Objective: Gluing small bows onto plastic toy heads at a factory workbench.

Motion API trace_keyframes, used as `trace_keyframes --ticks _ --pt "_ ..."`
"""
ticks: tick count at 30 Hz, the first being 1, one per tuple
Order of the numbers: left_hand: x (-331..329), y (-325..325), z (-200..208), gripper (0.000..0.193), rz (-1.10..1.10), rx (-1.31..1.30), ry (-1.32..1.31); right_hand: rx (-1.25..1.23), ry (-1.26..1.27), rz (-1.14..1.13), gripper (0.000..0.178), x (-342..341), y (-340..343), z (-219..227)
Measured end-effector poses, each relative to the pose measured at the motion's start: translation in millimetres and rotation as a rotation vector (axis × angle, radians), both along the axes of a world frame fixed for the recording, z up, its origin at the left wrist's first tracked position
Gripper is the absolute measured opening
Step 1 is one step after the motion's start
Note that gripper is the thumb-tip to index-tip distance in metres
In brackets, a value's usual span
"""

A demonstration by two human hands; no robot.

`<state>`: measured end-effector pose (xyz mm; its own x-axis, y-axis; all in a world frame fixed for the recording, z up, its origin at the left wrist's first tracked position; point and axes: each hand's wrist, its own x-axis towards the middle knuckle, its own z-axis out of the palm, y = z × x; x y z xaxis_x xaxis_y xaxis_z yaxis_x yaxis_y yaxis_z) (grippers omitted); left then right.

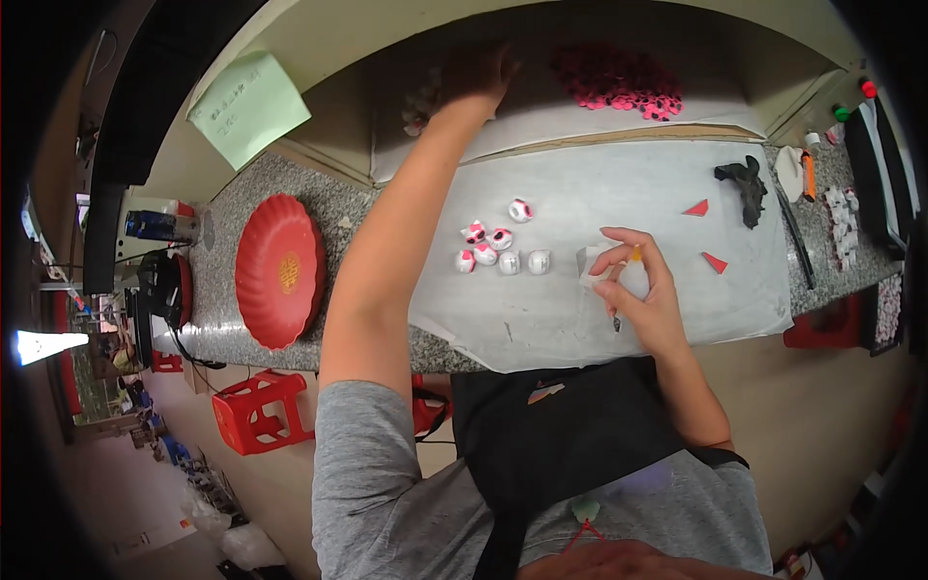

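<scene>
My left arm stretches forward into the shaded recess, where my left hand (pixel 480 72) hovers over or touches a small heap of whitish pieces (pixel 418 113); its fingers are too dark to make out. Over the white paper (pixel 580 338), my right hand (pixel 650 295) is closed around a small whitish bottle (pixel 634 280) with an orange-yellow tip. A white piece (pixel 587 259) shows beside its fingertips, and a dark pointed tip pokes out below them. Left of that hand, several small white balls (pixel 509 262) sit on the paper, some with pink and black patches.
Pink and black discs (pixel 623 82) are heaped in the recess. A red scalloped bowl (pixel 278 271) stands left on the granite counter. Two red wedge pieces (pixel 713 262) and a crumpled black lump (pixel 742 188) lie at right. A red stool (pixel 259 414) stands below left.
</scene>
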<state>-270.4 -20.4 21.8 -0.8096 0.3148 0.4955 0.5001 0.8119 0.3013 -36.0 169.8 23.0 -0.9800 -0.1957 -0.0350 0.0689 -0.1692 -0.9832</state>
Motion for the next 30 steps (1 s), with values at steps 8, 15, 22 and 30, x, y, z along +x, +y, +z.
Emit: trace_keyframes --ticks 8,15,22,30 --pt "23 14 14 0.018 -0.027 0.169 -0.251 -0.076 0.017 -0.043 0.031 8 28 -4" --pt "186 4 37 0.019 -0.248 1.14 -0.714 -0.136 0.071 -0.128 0.028 1 23 14" --pt "234 21 2 0.025 -0.273 1.639 -0.731 -0.439 0.147 -0.35 0.028 5 6 26" --pt "237 18 -17 0.034 -0.268 1.63 -0.613 0.075 0.688 -0.298 0.038 15 -8 21"
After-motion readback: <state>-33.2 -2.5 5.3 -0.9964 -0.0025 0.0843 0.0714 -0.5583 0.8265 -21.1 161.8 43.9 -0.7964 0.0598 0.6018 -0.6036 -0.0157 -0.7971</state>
